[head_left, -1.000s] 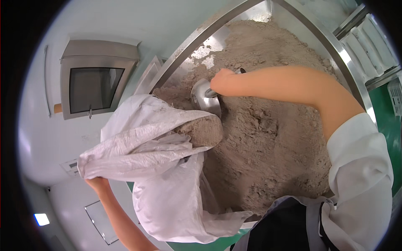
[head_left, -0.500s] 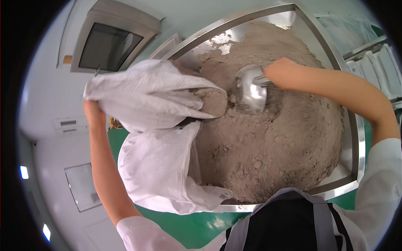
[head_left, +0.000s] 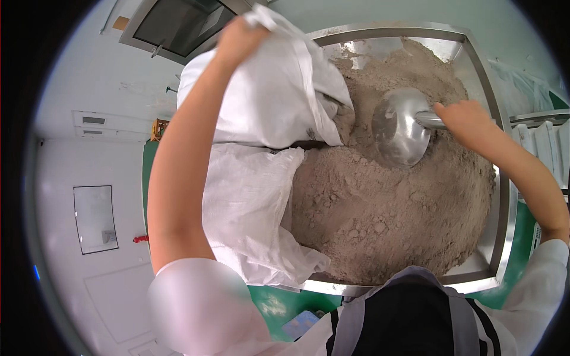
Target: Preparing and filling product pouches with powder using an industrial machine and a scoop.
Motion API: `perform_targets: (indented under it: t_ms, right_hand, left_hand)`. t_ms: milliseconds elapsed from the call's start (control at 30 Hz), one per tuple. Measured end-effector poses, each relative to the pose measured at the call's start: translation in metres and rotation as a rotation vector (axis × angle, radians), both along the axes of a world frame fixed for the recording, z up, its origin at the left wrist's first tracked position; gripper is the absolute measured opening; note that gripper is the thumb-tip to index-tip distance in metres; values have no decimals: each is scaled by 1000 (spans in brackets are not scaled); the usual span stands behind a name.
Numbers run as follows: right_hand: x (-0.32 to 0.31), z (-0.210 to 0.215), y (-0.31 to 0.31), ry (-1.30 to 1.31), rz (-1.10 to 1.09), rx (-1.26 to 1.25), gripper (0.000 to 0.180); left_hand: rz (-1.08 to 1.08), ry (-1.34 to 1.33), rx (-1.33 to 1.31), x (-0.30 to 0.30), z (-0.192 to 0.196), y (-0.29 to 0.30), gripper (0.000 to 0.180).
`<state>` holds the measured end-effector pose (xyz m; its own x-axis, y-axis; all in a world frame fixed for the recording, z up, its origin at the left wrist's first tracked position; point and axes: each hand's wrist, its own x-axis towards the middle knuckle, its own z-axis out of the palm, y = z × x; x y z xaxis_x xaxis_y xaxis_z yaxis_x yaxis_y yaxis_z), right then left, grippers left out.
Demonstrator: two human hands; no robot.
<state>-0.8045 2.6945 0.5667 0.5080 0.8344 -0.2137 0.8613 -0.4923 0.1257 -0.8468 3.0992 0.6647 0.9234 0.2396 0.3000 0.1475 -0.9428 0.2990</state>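
Observation:
My right hand (head_left: 469,123) is wrapped round the handle of a shiny metal scoop (head_left: 402,127). The scoop's rounded back faces up over brown-grey powder (head_left: 392,219), which lies heaped in a metal tray. At the upper left, my left hand (head_left: 240,38) grips the raised top of a white sack (head_left: 261,89). That sack's open mouth lies toward the scoop, with some powder at its lip. Nearer to me a second white sack (head_left: 246,207) leans over the tray's left side, touched by neither hand.
The tray's metal rim (head_left: 490,101) runs round the powder. A framed window (head_left: 178,26) is set in the wall at the far left. White racks (head_left: 537,142) stand to the right, and clear plastic sheeting (head_left: 516,89) hangs behind them. Green floor (head_left: 273,305) shows below.
My left hand has moved up and right, lifting the far sack's top. The scoop has shifted right, away from the sack mouth, and its rounded back now shows. The view has shifted too.

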Motion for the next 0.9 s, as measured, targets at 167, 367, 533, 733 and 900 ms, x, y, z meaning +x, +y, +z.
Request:
perform_targets:
  t_ms: [167,367,533,733,900]
  right_hand:
    - [-13,5,17,-56,83,80,24]
    - [0,7,-3,-84,43,174,20]
    - [1,9,-11,-66,-2,226,22]
    - [-3,7,-31,11,-130,160,22]
    - [-5,3,-38,97,-175,157,26]
  left_hand:
    - [-241,-174,617,-46,-12,-22,77]
    - [-566,324,765,-155,-57,-50,26]
    - [-557,423,943,-141,-106,-20,24]
    - [-421,667,1070,-126,-148,-27,49]
    - [-439,470,1187,-117,-168,8,39]
